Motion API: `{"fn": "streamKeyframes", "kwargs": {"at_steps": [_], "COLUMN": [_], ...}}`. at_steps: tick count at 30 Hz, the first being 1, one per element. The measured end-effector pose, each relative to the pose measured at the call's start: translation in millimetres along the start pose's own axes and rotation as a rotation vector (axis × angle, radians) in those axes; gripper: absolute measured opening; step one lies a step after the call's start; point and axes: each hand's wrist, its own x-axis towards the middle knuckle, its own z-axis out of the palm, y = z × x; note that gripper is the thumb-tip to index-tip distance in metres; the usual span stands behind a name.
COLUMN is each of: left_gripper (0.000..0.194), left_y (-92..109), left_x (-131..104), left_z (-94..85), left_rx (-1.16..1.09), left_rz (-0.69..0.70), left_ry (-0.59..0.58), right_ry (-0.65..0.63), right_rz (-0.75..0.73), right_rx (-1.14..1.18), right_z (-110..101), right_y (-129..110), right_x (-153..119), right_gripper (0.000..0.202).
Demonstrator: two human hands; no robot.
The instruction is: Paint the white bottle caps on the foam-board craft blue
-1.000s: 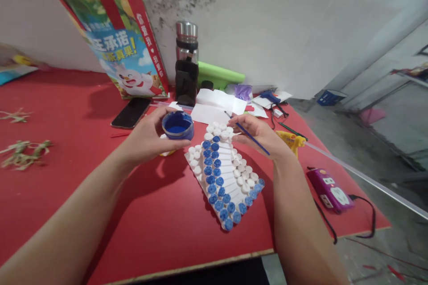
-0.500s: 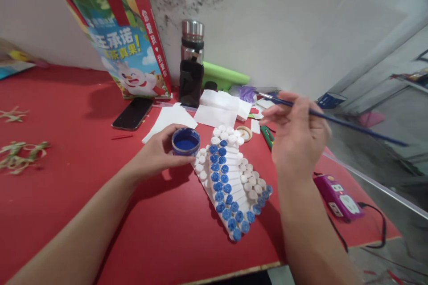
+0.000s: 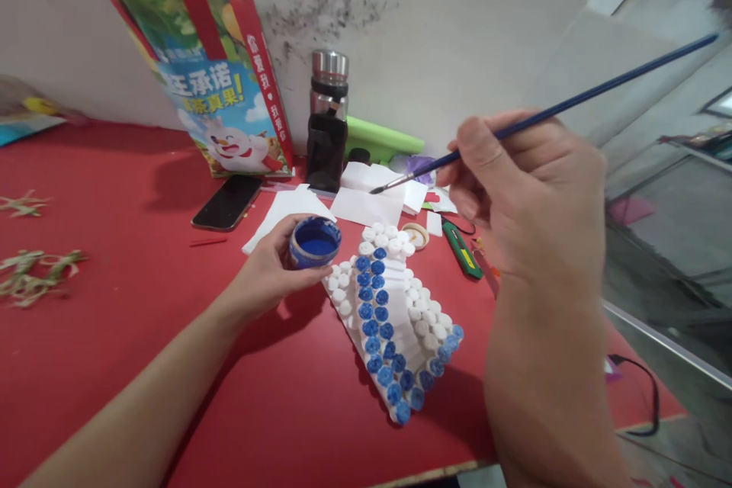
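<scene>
My left hand (image 3: 274,263) is closed round a small jar of blue paint (image 3: 316,242), tilted slightly so that its blue inside shows. My right hand (image 3: 515,175) grips a long paintbrush (image 3: 577,101) with a dark blue handle; its bristles point down and left, above the white paper. Between the hands lies a white craft piece (image 3: 394,320) made of small rolled coils and a ribbed strip. Many of its coils are blue along the strip and the lower edge, and the others are white. The jar is just beside its upper left part.
Behind the craft piece are white paper sheets (image 3: 366,206), a round lid (image 3: 415,235) and a green utility knife (image 3: 462,250). A phone (image 3: 227,202), a printed bag (image 3: 223,91) and a bottle (image 3: 328,122) stand or lie farther back. Knotted straw pieces (image 3: 40,274) lie at left.
My right hand has risen and turned, so the brush tip now points down and left toward the jar's side, its handle end up. My left hand keeps the jar in nearly the same place.
</scene>
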Motion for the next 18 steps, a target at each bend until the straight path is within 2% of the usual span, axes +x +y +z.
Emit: {"fn": "streamKeyframes", "kwargs": {"at_steps": [2, 4, 10, 15, 18], "left_gripper": [0.068, 0.069, 0.067, 0.069, 0.072], "left_y": [-2.0, -5.1, -9.4, -5.8, -5.7], "left_x": [-0.9, -1.6, -3.2, -3.4, -4.9], "left_z": [1.4, 2.0, 4.1, 6.7, 8.0], "left_rx": [-0.017, -0.024, -0.025, -0.021, -0.028], "left_rz": [0.004, 0.004, 0.021, 0.017, 0.029], "left_ry": [0.003, -0.005, -0.010, -0.041, -0.068], "right_ry": [-0.119, -0.185, -0.161, -0.293, -0.304], "right_rz": [0.085, 0.133, 0.105, 0.160, 0.138], "right_rx": [-0.018, -0.021, 0.060, -0.032, -0.032], "right_z": [-6.3, -9.7, -3.6, 0.9, 4.4], "right_y": [-0.5, 1.2, 4.6, 2.4, 5.6], "right_x": [3.2, 5.7, 4.2, -1.8, -5.7], "right_gripper": [0.026, 0.028, 0.026, 0.035, 0.035]}}
